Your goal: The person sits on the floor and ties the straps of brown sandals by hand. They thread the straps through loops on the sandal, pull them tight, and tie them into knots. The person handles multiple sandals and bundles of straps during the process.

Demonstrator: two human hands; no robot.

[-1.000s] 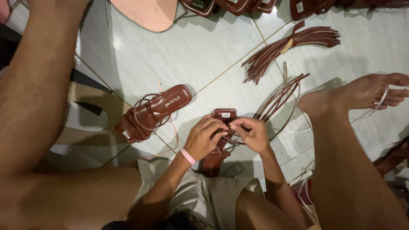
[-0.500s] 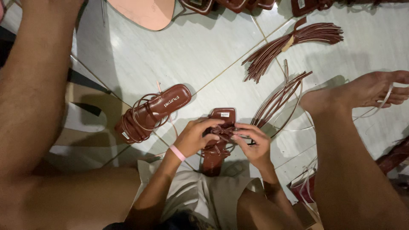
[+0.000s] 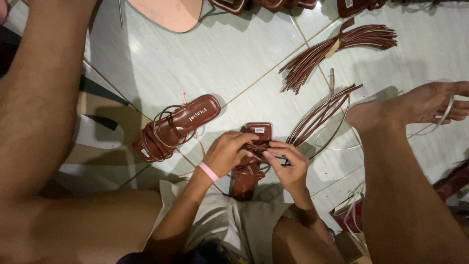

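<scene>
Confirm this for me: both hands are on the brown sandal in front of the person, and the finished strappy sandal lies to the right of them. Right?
Not quite. Both hands, left hand and right hand, are on the brown sandal, but the finished strappy sandal lies to their left, as the head view shows.

Frame centre: left hand [image 3: 225, 152] and right hand [image 3: 288, 164] pinch thin straps over a brown sandal [image 3: 250, 164] on the tiled floor [image 3: 234, 58]. Finished strappy sandal [image 3: 176, 126] just left. Strap bundles [image 3: 337, 49] upper right.

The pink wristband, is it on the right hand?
No, the pink wristband sits on the left hand's wrist; the right hand's wrist is bare.
</scene>
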